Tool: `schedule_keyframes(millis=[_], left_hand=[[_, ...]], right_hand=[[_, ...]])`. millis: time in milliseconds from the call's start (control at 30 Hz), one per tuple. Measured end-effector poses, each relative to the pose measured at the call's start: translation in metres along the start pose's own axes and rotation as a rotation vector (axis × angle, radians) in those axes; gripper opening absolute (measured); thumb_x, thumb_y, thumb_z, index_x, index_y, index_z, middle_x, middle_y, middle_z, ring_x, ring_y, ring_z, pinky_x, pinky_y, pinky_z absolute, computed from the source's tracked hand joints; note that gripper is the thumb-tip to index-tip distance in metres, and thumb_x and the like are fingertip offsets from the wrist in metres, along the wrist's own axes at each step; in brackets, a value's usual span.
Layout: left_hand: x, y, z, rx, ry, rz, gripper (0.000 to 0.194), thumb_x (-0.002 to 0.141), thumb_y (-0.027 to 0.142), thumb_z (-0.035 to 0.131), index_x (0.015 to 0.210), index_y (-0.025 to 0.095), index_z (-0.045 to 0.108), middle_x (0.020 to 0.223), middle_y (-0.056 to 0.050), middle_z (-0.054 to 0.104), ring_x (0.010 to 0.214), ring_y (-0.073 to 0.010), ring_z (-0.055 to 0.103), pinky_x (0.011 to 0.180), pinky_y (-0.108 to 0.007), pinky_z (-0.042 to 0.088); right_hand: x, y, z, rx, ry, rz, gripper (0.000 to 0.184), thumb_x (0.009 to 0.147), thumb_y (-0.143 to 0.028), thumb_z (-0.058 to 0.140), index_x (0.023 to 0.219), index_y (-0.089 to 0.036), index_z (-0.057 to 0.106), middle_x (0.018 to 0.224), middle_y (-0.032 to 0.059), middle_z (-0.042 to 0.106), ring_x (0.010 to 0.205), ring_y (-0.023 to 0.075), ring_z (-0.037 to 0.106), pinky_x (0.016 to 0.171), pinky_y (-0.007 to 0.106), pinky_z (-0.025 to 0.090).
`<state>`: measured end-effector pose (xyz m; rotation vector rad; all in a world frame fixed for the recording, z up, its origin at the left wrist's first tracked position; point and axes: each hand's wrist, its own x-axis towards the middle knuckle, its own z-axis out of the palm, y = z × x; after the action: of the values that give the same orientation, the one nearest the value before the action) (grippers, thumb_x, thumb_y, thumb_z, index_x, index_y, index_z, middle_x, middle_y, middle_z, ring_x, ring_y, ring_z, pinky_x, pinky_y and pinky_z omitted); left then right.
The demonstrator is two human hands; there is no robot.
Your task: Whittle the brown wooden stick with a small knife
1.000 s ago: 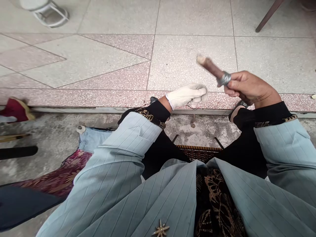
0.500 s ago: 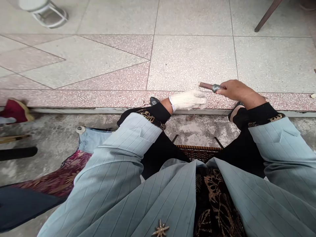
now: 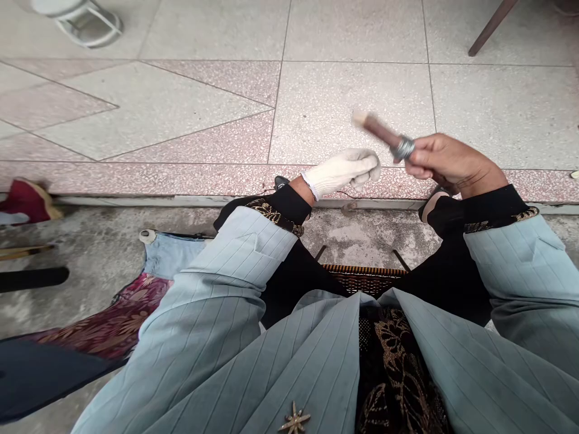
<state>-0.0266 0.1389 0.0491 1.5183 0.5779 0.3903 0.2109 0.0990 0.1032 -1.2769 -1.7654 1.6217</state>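
Observation:
My right hand (image 3: 459, 164) is bare and closed around the lower end of a short brown wooden stick (image 3: 380, 130). Silvery wire (image 3: 404, 147) is wound in a tight band around the stick, just in front of my thumb. The stick's pale cut end points up and left, blurred by motion. To the left, my left hand (image 3: 346, 169) wears a white knitted glove, its fingers curled together. What it grips, if anything, is too small to make out; a thin dark line shows just below the glove. The two hands are apart.
A raised tiled floor edge (image 3: 203, 202) runs in front of my feet. A wicker seat (image 3: 362, 278) shows between my legs. On the left are a red shoe (image 3: 28, 201) and denim-and-floral cloth (image 3: 174, 253). A white stool (image 3: 88, 24) and dark furniture leg (image 3: 493, 27) stand farther off.
The stick dips level and then swings back up in my right hand, which moves down and up with it. My gloved left hand shifts only slightly.

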Motion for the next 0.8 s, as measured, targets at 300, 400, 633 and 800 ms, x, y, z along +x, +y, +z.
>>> schedule_keyframes(millis=[300,400,633,800], left_hand=[[0.001,0.001,0.009,0.11,-0.145,-0.112,0.029,0.096,0.032,0.052,0.075,0.013,0.061,0.064,-0.002,0.056,0.046,-0.0041,0.038,0.044,-0.017,0.034],[-0.002,0.006,0.008,0.152,-0.17,-0.117,0.028,0.094,0.033,0.054,0.076,0.014,0.063,0.072,-0.004,0.061,0.048,-0.0041,0.042,0.045,-0.017,0.035],[-0.011,0.02,-0.002,0.176,-0.001,-0.072,0.026,0.094,0.032,0.054,0.077,0.013,0.061,0.058,0.001,0.049,0.047,-0.0049,0.038,0.047,-0.018,0.03],[-0.012,0.021,-0.011,0.278,0.048,-0.057,0.026,0.094,0.028,0.051,0.075,0.012,0.06,0.057,0.002,0.044,0.048,-0.0049,0.034,0.047,-0.02,0.025]], right_hand=[[0.017,0.018,-0.013,0.041,0.564,0.074,0.043,0.081,-0.064,0.062,0.086,-0.022,0.058,0.063,-0.0003,0.042,0.051,0.0117,0.035,0.047,0.027,0.03],[0.022,0.03,-0.017,-0.193,0.587,0.172,0.043,0.083,-0.064,0.058,0.085,-0.021,0.06,0.063,0.0023,0.048,0.054,0.0145,0.043,0.049,0.029,0.034],[0.025,0.039,-0.023,-0.819,0.226,0.332,0.041,0.081,-0.059,0.061,0.084,-0.018,0.069,0.076,0.0088,0.065,0.068,0.0209,0.056,0.059,0.034,0.039],[0.022,0.029,-0.015,-0.657,-0.421,0.264,0.038,0.079,-0.057,0.067,0.09,-0.021,0.074,0.076,0.0023,0.067,0.066,0.0162,0.055,0.061,0.03,0.039]])
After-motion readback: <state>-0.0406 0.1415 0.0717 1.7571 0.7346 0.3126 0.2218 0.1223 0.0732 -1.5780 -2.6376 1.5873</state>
